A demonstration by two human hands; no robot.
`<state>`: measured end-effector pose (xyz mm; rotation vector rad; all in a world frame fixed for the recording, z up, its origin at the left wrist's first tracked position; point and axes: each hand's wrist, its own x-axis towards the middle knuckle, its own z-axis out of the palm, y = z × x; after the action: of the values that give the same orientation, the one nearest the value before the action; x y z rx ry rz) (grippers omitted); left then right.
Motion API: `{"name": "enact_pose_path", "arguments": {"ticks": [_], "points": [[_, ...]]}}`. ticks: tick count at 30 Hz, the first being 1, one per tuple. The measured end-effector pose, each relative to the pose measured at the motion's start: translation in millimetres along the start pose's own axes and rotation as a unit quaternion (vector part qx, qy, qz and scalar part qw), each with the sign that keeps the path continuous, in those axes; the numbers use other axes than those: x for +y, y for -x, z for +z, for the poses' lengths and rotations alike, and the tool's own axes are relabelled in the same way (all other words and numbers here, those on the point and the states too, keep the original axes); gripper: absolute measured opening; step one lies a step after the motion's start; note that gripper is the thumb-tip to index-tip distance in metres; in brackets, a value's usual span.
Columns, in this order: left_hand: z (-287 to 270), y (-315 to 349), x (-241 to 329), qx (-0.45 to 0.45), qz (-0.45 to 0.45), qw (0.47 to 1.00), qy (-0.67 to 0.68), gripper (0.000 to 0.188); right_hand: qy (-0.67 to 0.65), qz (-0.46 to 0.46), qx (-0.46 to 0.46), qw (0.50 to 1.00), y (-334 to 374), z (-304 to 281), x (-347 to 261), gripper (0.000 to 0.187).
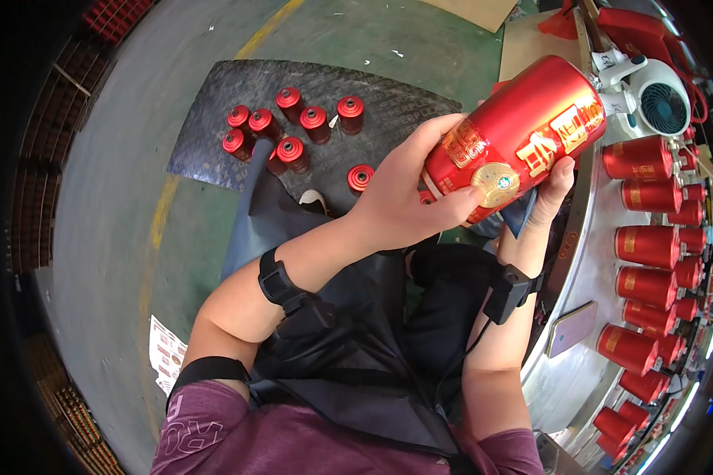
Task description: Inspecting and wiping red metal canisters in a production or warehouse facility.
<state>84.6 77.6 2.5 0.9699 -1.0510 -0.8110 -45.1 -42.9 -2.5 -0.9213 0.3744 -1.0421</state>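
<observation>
A large glossy red bottle (pixel 523 119) with gold patterns and a round gold seal is held tilted in front of me. My left hand (pixel 420 182) wraps round its near end, the thumb lying by the seal. My right hand (pixel 547 198) supports the lower right side, its fingertips against the red surface and most of its fingers hidden behind. A dark blue piece, like a cloth (pixel 519 212), shows at my right palm under the bottle; how it is held is hidden.
Several red bottles with metallic necks (pixel 314 124) stand on a dark mat (pixel 206 150) on the floor. To the right, a metal table (pixel 566 380) bears rows of red bottles (pixel 648 244), a phone (pixel 572 328) and a white fan (pixel 661 99). Stacked crates (pixel 36 198) line the far left.
</observation>
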Motion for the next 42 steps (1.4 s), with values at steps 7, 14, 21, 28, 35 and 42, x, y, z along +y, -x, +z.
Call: {"name": "enact_pose_path", "arguments": {"ticks": [7, 14, 21, 28, 35, 42], "points": [[-4, 2, 11, -0.026, 0.032, 0.995, -0.091, 0.07, 0.033, -0.004, -0.007, 0.999, -2, -7, 5, 0.099], [2, 1, 10, 0.04, -0.033, 0.995, 0.081, 0.061, 0.044, -0.013, -0.075, 0.996, 1, 12, 4, 0.098], [-12, -4, 9, 0.014, -0.153, 0.981, 0.122, 0.053, 0.034, 0.024, 0.033, 0.999, -1, 19, 9, 0.061], [-27, -2, -1, -0.096, -0.146, 0.979, 0.109, 0.064, 0.066, 0.047, 0.051, 0.995, -2, 22, 3, 0.054], [-25, -4, 8, -0.077, -0.175, 0.969, 0.159, 0.063, 0.083, 0.036, 0.047, 0.995, -3, 23, 5, 0.052], [-22, -4, 9, -0.058, -0.17, 0.966, 0.188, 0.063, 0.139, -0.01, 0.05, 0.989, 2, 33, 4, 0.05]]}}
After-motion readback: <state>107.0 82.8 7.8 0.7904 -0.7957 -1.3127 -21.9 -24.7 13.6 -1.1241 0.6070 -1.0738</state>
